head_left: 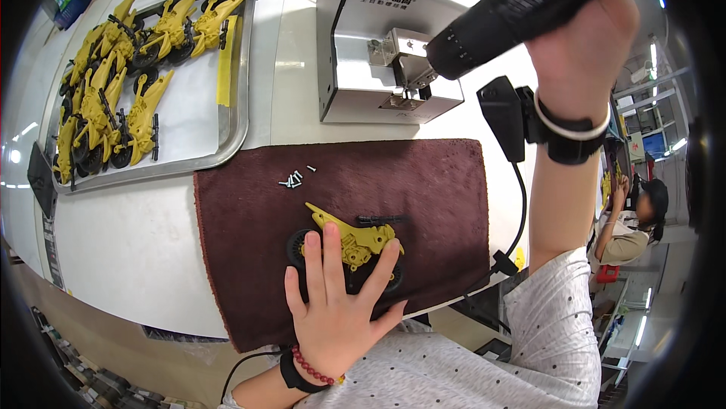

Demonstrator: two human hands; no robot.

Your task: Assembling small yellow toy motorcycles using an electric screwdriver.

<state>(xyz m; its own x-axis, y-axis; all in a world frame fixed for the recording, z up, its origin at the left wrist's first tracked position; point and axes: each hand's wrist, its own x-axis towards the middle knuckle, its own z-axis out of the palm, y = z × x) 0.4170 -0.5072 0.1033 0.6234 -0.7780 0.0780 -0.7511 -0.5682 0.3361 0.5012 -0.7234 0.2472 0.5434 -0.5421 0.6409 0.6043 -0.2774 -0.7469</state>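
Observation:
A yellow-and-black toy motorcycle (357, 239) lies on its side on a dark brown cloth (249, 258). My left hand (333, 311) rests over it with spread fingers, the fingertips touching its body and the wheel area, so part of it is hidden. Raised at the upper right, my right hand (582, 38) is closed around a black electric screwdriver (507, 19). The screwdriver's front end is at the outlet of a silver screw feeder (401, 87); the bit itself cannot be made out. Several small screws (295, 179) lie loose on the cloth, beyond the motorcycle.
A metal tray (243, 91) at the far left holds several similar toy motorcycles (98, 99) and a yellow strip. A black device (501, 110) with a cable (522, 212) is near my right forearm. Another person (631, 220) is at the far right.

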